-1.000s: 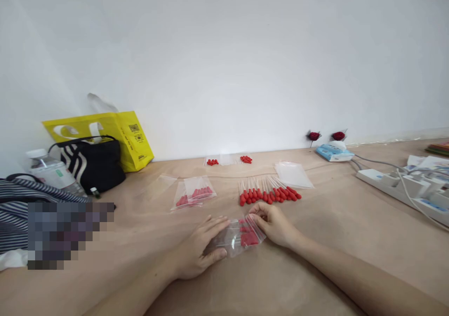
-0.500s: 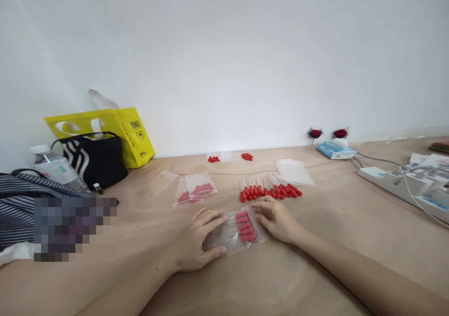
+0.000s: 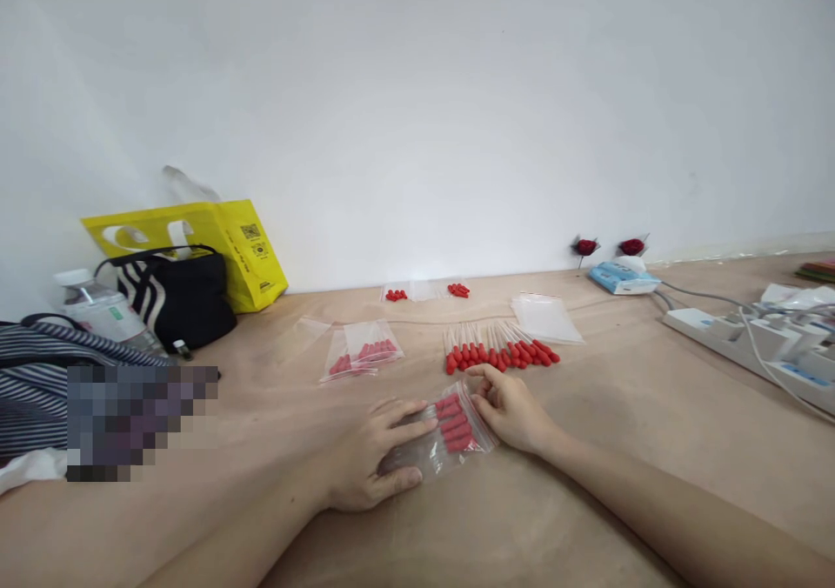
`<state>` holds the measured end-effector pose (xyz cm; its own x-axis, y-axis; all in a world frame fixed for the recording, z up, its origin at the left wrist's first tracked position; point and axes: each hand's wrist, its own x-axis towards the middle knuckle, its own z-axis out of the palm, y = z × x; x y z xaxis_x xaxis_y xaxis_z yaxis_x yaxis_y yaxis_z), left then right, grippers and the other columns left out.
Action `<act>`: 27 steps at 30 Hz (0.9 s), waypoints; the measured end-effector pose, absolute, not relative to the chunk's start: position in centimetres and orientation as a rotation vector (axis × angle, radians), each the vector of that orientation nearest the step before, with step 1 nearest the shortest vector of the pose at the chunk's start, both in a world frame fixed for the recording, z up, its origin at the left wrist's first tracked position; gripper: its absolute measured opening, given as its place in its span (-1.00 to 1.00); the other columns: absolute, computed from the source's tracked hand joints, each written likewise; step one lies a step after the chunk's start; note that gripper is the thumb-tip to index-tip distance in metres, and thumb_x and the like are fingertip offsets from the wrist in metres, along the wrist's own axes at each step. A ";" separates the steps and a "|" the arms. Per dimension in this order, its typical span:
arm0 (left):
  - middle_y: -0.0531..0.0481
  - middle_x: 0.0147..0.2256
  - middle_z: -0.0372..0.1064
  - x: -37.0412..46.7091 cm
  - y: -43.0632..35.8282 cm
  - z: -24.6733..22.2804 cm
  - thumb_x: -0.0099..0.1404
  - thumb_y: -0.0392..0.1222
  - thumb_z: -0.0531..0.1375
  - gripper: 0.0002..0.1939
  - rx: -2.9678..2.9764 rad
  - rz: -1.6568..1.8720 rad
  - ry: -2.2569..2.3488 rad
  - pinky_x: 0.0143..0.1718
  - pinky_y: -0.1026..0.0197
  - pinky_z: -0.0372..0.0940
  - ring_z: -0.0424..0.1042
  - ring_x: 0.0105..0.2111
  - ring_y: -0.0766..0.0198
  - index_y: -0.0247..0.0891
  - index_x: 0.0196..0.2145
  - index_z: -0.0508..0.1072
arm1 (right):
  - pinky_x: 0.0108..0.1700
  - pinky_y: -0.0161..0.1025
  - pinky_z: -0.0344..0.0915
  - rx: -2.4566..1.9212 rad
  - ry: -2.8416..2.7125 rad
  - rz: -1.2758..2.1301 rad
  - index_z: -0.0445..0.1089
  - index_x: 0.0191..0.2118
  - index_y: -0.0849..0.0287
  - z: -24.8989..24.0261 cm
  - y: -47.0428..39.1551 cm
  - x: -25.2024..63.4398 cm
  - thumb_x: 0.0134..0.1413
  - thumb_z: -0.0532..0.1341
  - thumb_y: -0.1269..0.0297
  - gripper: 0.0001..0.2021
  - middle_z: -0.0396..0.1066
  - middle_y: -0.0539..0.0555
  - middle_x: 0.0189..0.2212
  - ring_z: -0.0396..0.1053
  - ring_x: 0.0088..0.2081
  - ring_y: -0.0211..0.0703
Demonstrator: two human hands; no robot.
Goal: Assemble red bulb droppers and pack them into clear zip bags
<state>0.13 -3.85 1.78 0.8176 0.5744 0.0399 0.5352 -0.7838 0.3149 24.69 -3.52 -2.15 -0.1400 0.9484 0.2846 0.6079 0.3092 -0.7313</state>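
A clear zip bag (image 3: 457, 423) with several red-tipped sticks inside lies on the table between my hands. My left hand (image 3: 378, 453) rests on the bag's left part, its fingers apart and flat over the plastic. At the bag's upper right edge, by the zip strip, my right hand (image 3: 505, 405) is closed with thumb and forefinger on the edge. Just beyond is a row of loose red-tipped sticks (image 3: 499, 353). Two filled bags (image 3: 375, 349) overlap to the left of that row, and flat clear bags (image 3: 546, 317) lie behind it on the right.
Two small bags with red pieces (image 3: 458, 290) lie near the wall. On the left are a yellow bag (image 3: 251, 262), a black bag (image 3: 196, 297) and a bottle (image 3: 108, 310). A blue tissue pack (image 3: 624, 277) and a power strip (image 3: 737, 349) occupy the right.
My left fingers have shifted slightly right, further over the bag and closer to the red tips. My right fingers have curled in at the bag's edge.
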 end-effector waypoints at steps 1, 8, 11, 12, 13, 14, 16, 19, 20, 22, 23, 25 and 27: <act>-0.08 0.14 0.02 0.1 -3.8 1.8 0.20 0.05 0.06 -0.46 2.716 0.211 0.856 0.08 -0.11 -0.04 0.06 0.10 0.01 -0.04 0.12 0.10 | -0.48 -0.34 0.16 -1.375 -1.833 0.601 0.26 -0.14 0.22 -2.1 -3.5 24.8 -0.06 0.05 0.43 -0.71 0.33 -0.02 -0.54 0.26 -0.55 -0.28; -0.09 0.03 0.19 0.1 -3.6 2.3 0.14 0.13 0.09 -0.43 2.747 0.306 0.883 0.02 -0.07 0.02 0.20 -0.03 0.02 -0.07 0.08 0.17 | -0.53 -0.37 0.12 -1.273 -1.843 0.660 0.31 -0.48 0.21 -1.3 -3.8 25.2 0.09 0.00 0.20 -0.74 0.29 -0.02 -0.60 0.20 -0.56 -0.30; -0.09 -0.01 0.22 0.3 -3.5 2.2 0.12 0.12 0.11 -0.44 2.745 0.353 0.898 -0.01 -0.05 0.07 0.22 -0.07 0.02 -0.10 0.05 0.21 | -0.54 -0.38 0.09 -1.271 -1.893 0.647 0.31 -0.55 0.22 -1.2 -4.0 25.1 0.07 0.03 0.16 -0.70 0.27 -0.02 -0.63 0.17 -0.57 -0.32; -0.10 -0.02 0.23 0.3 -3.5 2.1 0.12 0.12 0.11 -0.44 2.742 0.368 0.896 -0.02 -0.05 0.08 0.22 -0.07 0.02 -0.11 0.05 0.21 | -0.53 -0.38 0.09 -1.263 -1.902 0.646 0.33 -0.53 0.22 -1.2 -4.1 25.1 0.06 0.05 0.15 -0.71 0.28 -0.01 -0.61 0.18 -0.56 -0.32; -0.10 -0.02 0.22 0.3 -3.4 2.0 0.12 0.11 0.12 -0.44 2.735 0.381 0.887 -0.02 -0.05 0.09 0.22 -0.06 0.03 -0.12 0.05 0.21 | -0.51 -0.38 0.10 -1.256 -1.913 0.646 0.34 -0.52 0.22 -1.2 -4.1 25.1 0.04 0.07 0.15 -0.72 0.28 -0.01 -0.59 0.18 -0.55 -0.33; -0.10 0.00 0.21 0.2 -3.4 1.8 0.12 0.10 0.12 -0.43 2.725 0.389 0.873 -0.01 -0.04 0.10 0.21 -0.04 0.03 -0.13 0.06 0.20 | -0.50 -0.38 0.10 -1.253 -1.922 0.647 0.35 -0.52 0.23 -1.2 -4.2 25.1 0.02 0.10 0.15 -0.73 0.28 -0.01 -0.58 0.18 -0.54 -0.33; -0.10 0.05 0.16 0.1 -3.4 1.6 0.13 0.08 0.12 -0.42 2.700 0.388 0.852 0.03 -0.03 0.08 0.16 0.02 0.03 -0.13 0.08 0.16 | -0.51 -0.38 0.10 -1.257 -1.929 0.669 0.35 -0.54 0.23 -1.3 -4.3 25.1 -0.02 0.14 0.15 -0.75 0.28 -0.01 -0.57 0.18 -0.54 -0.33; -0.10 0.15 0.01 -0.1 -3.3 1.4 0.16 0.08 0.10 -0.38 2.674 0.327 0.860 0.09 -0.08 -0.02 0.02 0.11 0.00 -0.12 0.14 0.06 | -0.51 -0.39 0.11 -1.262 -1.917 0.715 0.34 -0.53 0.22 -1.3 -4.3 25.1 -0.08 0.19 0.15 -0.77 0.30 -0.01 -0.56 0.20 -0.53 -0.33; -0.09 0.17 -0.04 -0.1 -3.3 1.4 0.17 0.08 0.09 -0.37 2.671 0.292 0.859 0.10 -0.10 -0.06 -0.03 0.14 0.00 -0.11 0.15 0.03 | -0.50 -0.38 0.12 -1.264 -1.912 0.723 0.35 -0.53 0.22 -1.3 -4.4 25.1 -0.10 0.20 0.14 -0.78 0.30 -0.01 -0.55 0.21 -0.52 -0.32; -0.06 0.19 -0.10 -0.1 -3.4 1.6 0.19 0.07 0.07 -0.37 2.670 0.224 0.840 0.12 -0.13 -0.12 -0.09 0.16 0.01 -0.08 0.17 -0.02 | -0.47 -0.37 0.13 -1.268 -1.914 0.712 0.35 -0.54 0.21 -1.3 -4.4 25.0 -0.12 0.22 0.15 -0.79 0.30 -0.01 -0.55 0.22 -0.50 -0.31; -0.05 0.19 -0.11 0.0 -3.4 1.7 0.20 0.07 0.06 -0.37 2.670 0.200 0.826 0.13 -0.14 -0.15 -0.10 0.16 0.02 -0.07 0.17 -0.03 | -0.46 -0.37 0.14 -1.271 -1.920 0.698 0.35 -0.56 0.21 -1.3 -4.4 25.0 -0.12 0.22 0.17 -0.80 0.30 -0.02 -0.55 0.23 -0.48 -0.30; -0.03 0.19 -0.11 0.1 -3.4 2.0 0.21 0.06 0.05 -0.39 2.668 0.178 0.815 0.13 -0.16 -0.20 -0.10 0.17 0.03 -0.04 0.17 -0.03 | -0.46 -0.37 0.13 -1.293 -1.930 0.679 0.32 -0.59 0.21 -1.3 -4.5 24.9 -0.11 0.20 0.22 -0.81 0.29 -0.02 -0.55 0.22 -0.49 -0.31; -0.03 0.19 -0.10 0.2 -3.4 2.2 0.21 0.06 0.05 -0.39 2.663 0.166 0.816 0.13 -0.18 -0.22 -0.09 0.16 0.03 -0.04 0.17 -0.04 | -0.52 -0.39 0.08 -1.347 -1.917 0.700 0.28 -0.60 0.21 -1.4 -4.6 24.9 -0.09 0.17 0.27 -0.82 0.28 -0.04 -0.60 0.19 -0.55 -0.34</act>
